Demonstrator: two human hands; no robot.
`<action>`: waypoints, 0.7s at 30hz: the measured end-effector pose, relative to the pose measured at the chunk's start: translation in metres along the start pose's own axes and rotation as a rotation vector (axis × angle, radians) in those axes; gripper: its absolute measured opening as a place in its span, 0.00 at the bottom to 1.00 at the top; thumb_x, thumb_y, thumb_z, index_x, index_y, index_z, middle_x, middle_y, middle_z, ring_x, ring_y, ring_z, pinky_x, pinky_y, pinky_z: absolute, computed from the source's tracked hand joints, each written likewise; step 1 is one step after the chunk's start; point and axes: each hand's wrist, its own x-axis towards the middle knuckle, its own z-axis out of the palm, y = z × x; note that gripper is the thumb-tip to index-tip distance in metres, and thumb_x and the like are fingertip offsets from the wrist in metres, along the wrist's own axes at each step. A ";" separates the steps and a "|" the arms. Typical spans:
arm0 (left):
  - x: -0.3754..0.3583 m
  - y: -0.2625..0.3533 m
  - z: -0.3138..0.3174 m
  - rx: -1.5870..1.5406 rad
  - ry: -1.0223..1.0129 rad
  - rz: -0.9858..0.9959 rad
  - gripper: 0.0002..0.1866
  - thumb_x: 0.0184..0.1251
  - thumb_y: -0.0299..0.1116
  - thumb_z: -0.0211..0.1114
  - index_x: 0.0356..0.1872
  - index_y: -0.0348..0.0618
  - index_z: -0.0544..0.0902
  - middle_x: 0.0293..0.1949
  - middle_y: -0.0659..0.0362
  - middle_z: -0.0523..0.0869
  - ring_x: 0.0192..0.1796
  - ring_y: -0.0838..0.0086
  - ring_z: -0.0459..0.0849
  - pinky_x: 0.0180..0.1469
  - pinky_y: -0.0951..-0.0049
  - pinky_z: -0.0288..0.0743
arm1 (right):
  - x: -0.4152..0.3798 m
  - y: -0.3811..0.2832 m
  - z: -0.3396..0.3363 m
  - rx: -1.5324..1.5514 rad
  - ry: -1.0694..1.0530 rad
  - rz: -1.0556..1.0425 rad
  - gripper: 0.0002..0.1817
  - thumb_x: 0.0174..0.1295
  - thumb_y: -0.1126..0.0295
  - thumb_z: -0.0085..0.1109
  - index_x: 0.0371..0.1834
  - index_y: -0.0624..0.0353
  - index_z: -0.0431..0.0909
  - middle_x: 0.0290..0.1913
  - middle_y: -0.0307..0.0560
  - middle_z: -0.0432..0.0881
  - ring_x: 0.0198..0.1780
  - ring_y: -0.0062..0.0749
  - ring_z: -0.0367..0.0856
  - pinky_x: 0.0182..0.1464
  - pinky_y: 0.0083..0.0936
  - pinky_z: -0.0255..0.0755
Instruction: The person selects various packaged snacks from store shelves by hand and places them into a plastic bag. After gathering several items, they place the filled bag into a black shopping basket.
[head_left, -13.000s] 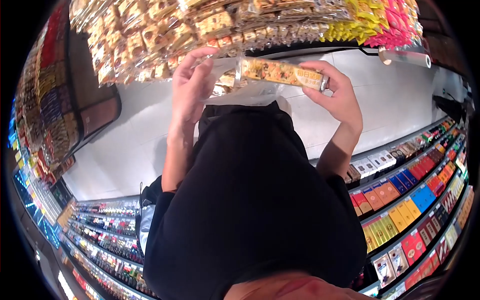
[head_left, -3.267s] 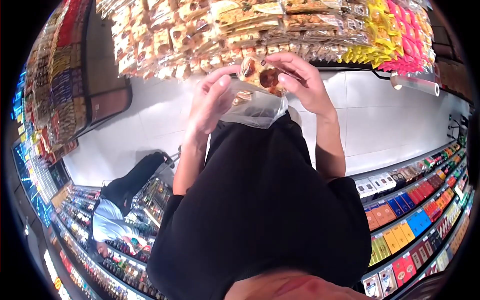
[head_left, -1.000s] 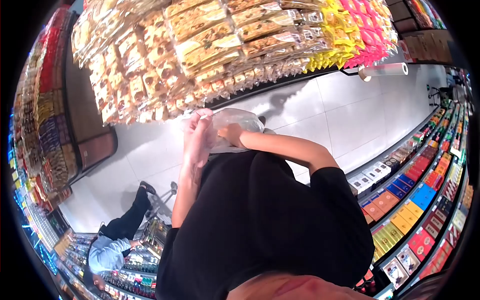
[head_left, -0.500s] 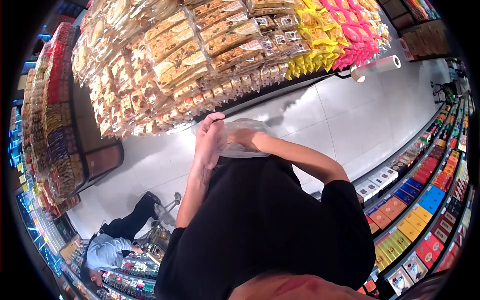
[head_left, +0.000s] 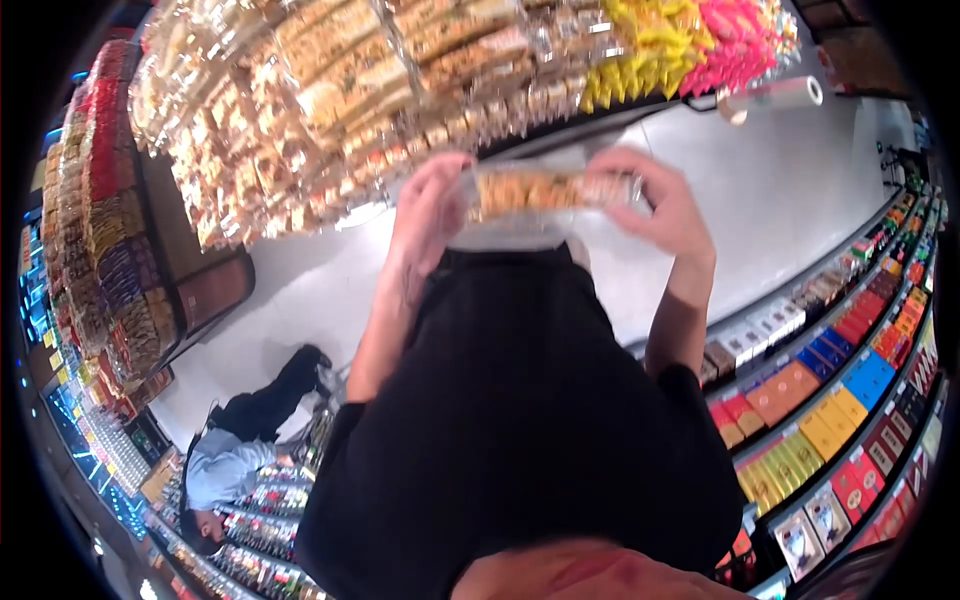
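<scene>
Unreadably blurred label (head_left: pixel 603 189), wrapped bar (head_left: pixel 525 191) in right hand (head_left: pixel 672 205)

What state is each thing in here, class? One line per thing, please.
Snack bar: wrapped, roughly level
Right hand: gripping one end of the bar
Left hand: curled beside the bag; grip blurred
Clear plastic bag: below the bar, contents unclear
Yellow packs: piled up, wrapped
Pink packs: piled beside the yellow ones
Boxes: shelved in rows
</scene>
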 end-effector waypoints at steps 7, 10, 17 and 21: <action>-0.007 0.023 0.008 -0.090 -0.050 -0.110 0.20 0.79 0.50 0.59 0.50 0.41 0.83 0.34 0.66 0.84 0.24 0.86 0.66 0.25 0.81 0.55 | 0.013 -0.009 0.022 0.145 0.134 0.080 0.26 0.59 0.76 0.67 0.63 0.63 0.77 0.59 0.45 0.81 0.62 0.29 0.77 0.64 0.27 0.70; -0.004 0.019 -0.009 -0.020 -0.238 -0.063 0.17 0.78 0.47 0.62 0.48 0.42 0.84 0.28 0.70 0.81 0.22 0.87 0.64 0.23 0.82 0.53 | 0.022 -0.009 0.026 0.188 0.096 0.041 0.30 0.58 0.77 0.66 0.67 0.62 0.73 0.59 0.47 0.81 0.64 0.30 0.77 0.66 0.29 0.70; -0.011 0.024 0.024 -0.084 -0.050 0.061 0.15 0.76 0.46 0.64 0.40 0.44 0.84 0.24 0.74 0.70 0.21 0.90 0.60 0.23 0.83 0.49 | 0.039 0.000 0.000 0.176 -0.011 -0.149 0.32 0.57 0.80 0.66 0.68 0.61 0.71 0.65 0.49 0.76 0.65 0.32 0.76 0.67 0.31 0.70; -0.015 0.016 0.044 -0.170 0.026 0.101 0.17 0.76 0.47 0.63 0.43 0.41 0.84 0.24 0.72 0.71 0.22 0.88 0.60 0.23 0.83 0.49 | 0.049 0.007 -0.026 0.189 -0.082 -0.189 0.32 0.57 0.79 0.67 0.67 0.61 0.71 0.64 0.46 0.77 0.65 0.30 0.77 0.65 0.30 0.73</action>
